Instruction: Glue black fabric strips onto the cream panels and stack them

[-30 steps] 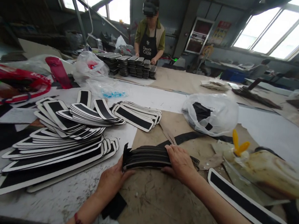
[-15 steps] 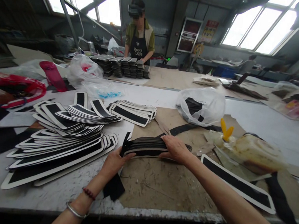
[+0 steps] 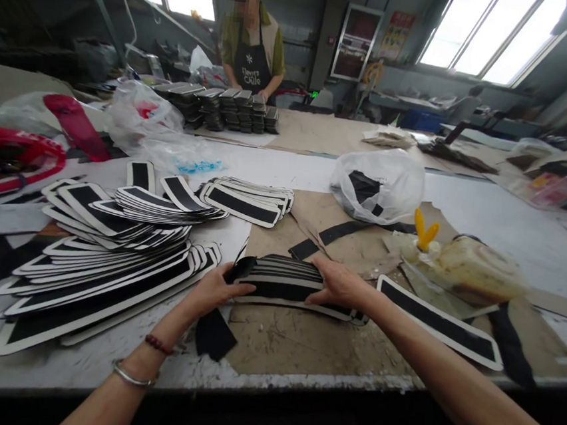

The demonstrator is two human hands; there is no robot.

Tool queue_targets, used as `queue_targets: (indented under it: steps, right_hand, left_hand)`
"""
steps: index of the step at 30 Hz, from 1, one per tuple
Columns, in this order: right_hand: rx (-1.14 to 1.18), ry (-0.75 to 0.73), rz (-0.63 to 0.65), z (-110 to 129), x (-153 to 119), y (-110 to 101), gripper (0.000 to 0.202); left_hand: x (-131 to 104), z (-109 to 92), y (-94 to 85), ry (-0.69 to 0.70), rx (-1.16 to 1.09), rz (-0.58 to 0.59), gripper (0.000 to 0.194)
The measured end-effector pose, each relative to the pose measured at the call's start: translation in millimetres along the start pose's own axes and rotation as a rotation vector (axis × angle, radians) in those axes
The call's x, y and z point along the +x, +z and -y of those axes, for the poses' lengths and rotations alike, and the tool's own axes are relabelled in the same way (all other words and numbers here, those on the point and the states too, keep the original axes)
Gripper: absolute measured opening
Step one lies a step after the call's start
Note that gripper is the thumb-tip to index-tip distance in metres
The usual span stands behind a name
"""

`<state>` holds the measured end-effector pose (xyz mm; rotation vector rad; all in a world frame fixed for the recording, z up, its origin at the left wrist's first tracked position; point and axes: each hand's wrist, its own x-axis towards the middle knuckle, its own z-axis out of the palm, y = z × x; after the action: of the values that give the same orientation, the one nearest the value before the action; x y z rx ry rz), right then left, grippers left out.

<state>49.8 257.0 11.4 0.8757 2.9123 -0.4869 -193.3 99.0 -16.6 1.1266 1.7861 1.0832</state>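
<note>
A stack of curved black strips with pale edges (image 3: 281, 280) stands before me on brown paper. My left hand (image 3: 216, 291) is closed round its left end, thumb on the near face. Farther along toward the right end, my right hand (image 3: 335, 283) grips the same stack, its far fingers partly hidden. On the left lie fanned piles of black curved pieces with white borders (image 3: 104, 302). One more white-bordered piece (image 3: 438, 321) lies alone to the right of my right hand. A black fabric scrap (image 3: 215, 335) sits just below my left hand.
A plastic bag with black material (image 3: 379, 185) stands behind the stack. To the right is a yellowish bottle with a yellow nozzle (image 3: 479, 268). A person (image 3: 254, 49) works across the table behind dark stacks (image 3: 223, 108). A red-handled item (image 3: 13, 153) lies far left.
The held stack has tipped so its near face with the pale border shows more. Both hands keep hold of it. The whole view has shifted slightly.
</note>
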Motion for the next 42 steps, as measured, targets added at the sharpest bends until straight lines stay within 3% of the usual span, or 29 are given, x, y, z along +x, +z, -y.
queue_targets:
  steps: [5, 12, 15, 18, 23, 27, 35, 39, 42]
  right_hand:
    - [0.02, -0.004, -0.001, -2.2, 1.0, -0.7, 0.067]
    - [-0.004, -0.027, 0.002, 3.2, -1.1, -5.4, 0.076]
    - [-0.03, -0.019, -0.057, -3.8, -17.5, -6.0, 0.098]
    - [0.038, 0.094, -0.173, -23.7, -46.8, 1.2, 0.105]
    - [0.463, 0.261, -0.328, -55.3, -82.7, 31.4, 0.101]
    - [0.651, 0.295, -0.451, -53.8, -80.5, 50.9, 0.1]
    - [0.6, 0.255, -0.56, -42.4, -81.0, 65.1, 0.098]
    - [0.61, 0.25, -0.587, -42.5, -78.2, 70.2, 0.09]
    - [0.642, 0.284, -0.575, -40.7, -72.7, 60.9, 0.089]
  left_hand:
    - [12.2, -10.9, -5.1, 0.071, 0.104, 0.132, 0.06]
    - [19.2, -12.6, 2.0, 0.033, 0.04, 0.155, 0.059]
    - [19.6, -9.1, 1.6, 0.065, 0.047, 0.154, 0.059]
    - [19.6, -7.5, 1.0, 0.084, 0.078, 0.151, 0.053]
    - [21.0, -10.8, 3.1, 0.067, 0.04, 0.183, 0.047]
    - [22.4, -15.3, 6.0, 0.036, 0.029, 0.182, 0.037]
    - [7.7, -16.0, 14.9, -0.042, 0.059, 0.107, 0.038]
    - [1.0, -11.5, 15.8, 0.05, 0.154, 0.106, 0.04]
    - [1.0, -16.4, 13.6, 0.077, 0.118, 0.114, 0.045]
